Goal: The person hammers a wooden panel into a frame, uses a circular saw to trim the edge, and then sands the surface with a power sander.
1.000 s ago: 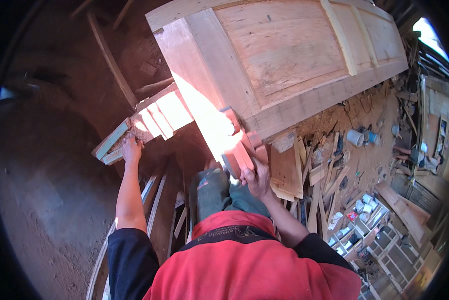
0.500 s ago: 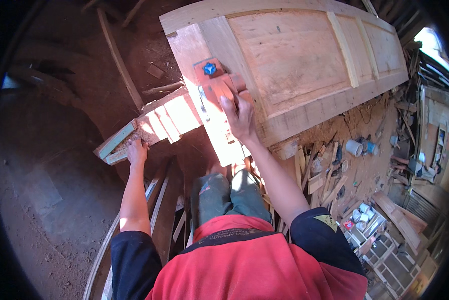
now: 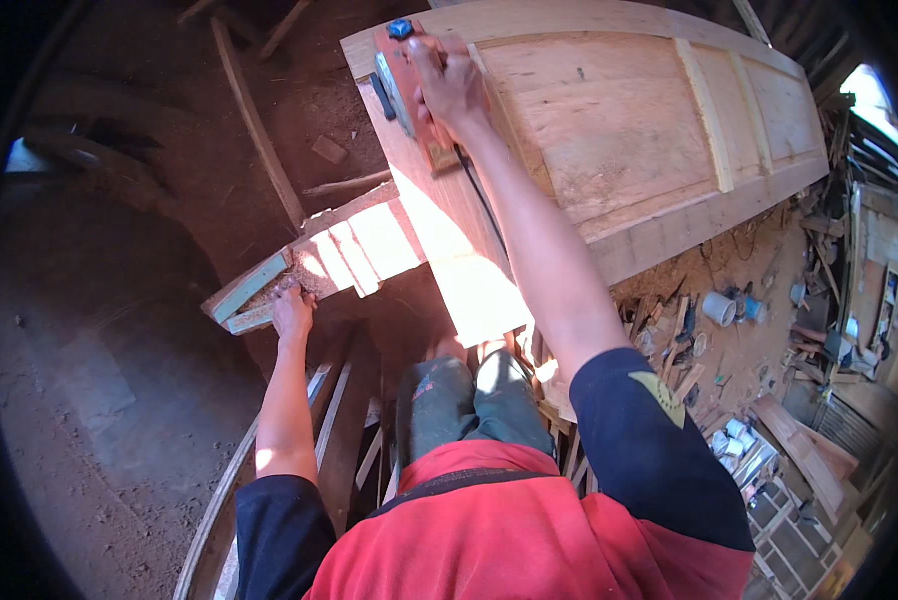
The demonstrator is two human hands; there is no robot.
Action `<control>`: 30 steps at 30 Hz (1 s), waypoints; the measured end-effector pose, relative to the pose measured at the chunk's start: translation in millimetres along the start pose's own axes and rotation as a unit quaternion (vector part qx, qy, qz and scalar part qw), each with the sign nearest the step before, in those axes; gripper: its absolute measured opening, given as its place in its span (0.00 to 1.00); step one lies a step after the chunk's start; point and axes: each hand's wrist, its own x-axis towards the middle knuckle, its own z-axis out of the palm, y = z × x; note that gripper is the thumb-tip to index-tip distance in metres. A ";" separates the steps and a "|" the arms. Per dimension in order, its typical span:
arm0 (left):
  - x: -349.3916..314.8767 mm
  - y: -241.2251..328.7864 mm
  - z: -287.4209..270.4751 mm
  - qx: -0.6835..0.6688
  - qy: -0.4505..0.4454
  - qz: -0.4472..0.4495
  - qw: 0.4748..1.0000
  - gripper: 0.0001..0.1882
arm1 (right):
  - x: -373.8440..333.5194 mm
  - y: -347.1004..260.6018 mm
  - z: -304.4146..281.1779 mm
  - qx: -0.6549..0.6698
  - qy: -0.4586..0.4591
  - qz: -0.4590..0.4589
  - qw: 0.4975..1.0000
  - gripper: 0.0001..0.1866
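Observation:
My right hand (image 3: 451, 82) grips a reddish power planer (image 3: 406, 90) with a blue knob, pressed flat on the near stile of a large panelled wooden door (image 3: 629, 120). The tool sits near the door's far left corner, with my right arm stretched out over the wood. My left hand (image 3: 292, 308) rests on the sawdust-covered end of a slatted wooden trestle (image 3: 314, 265) that sticks out from under the door on the left. A dark cord runs back from the planer along my forearm.
Bare dirt floor (image 3: 99, 400) lies to the left, with long timber strips (image 3: 254, 120). Offcuts, cans (image 3: 719, 308) and scrap wood litter the ground at right. Planks and rails (image 3: 334, 430) lie by my knees. Stacked frames (image 3: 799, 470) stand at lower right.
My right hand has pushed the planer along the door edge, from near my knees to the far corner. My left hand has stayed on the trestle end.

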 end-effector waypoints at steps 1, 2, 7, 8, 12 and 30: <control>-1.1 0.8 -1.3 0.011 0.021 0.018 1.000 0.21 | 13.7 -8.4 5.0 0.028 0.009 0.019 0.999 0.28; -3.5 1.0 -2.2 0.022 0.039 0.036 0.998 0.19 | 25.9 -15.8 9.3 0.041 0.012 -0.019 0.999 0.28; -3.7 -0.5 -1.7 0.018 0.024 0.027 0.999 0.18 | 5.3 -3.7 -11.4 0.014 -0.031 0.061 0.998 0.32; -0.6 -0.8 0.5 0.036 0.043 0.029 0.998 0.18 | -11.9 4.5 -23.3 0.031 -0.036 0.077 0.996 0.28; 9.7 -11.5 9.3 0.052 0.030 0.051 0.997 0.19 | -149.9 36.5 -89.7 -0.012 -0.065 -0.002 0.998 0.24; -24.2 139.0 35.0 -0.462 0.212 0.016 0.861 0.12 | -311.9 28.3 -155.1 -0.033 -0.036 0.133 0.990 0.29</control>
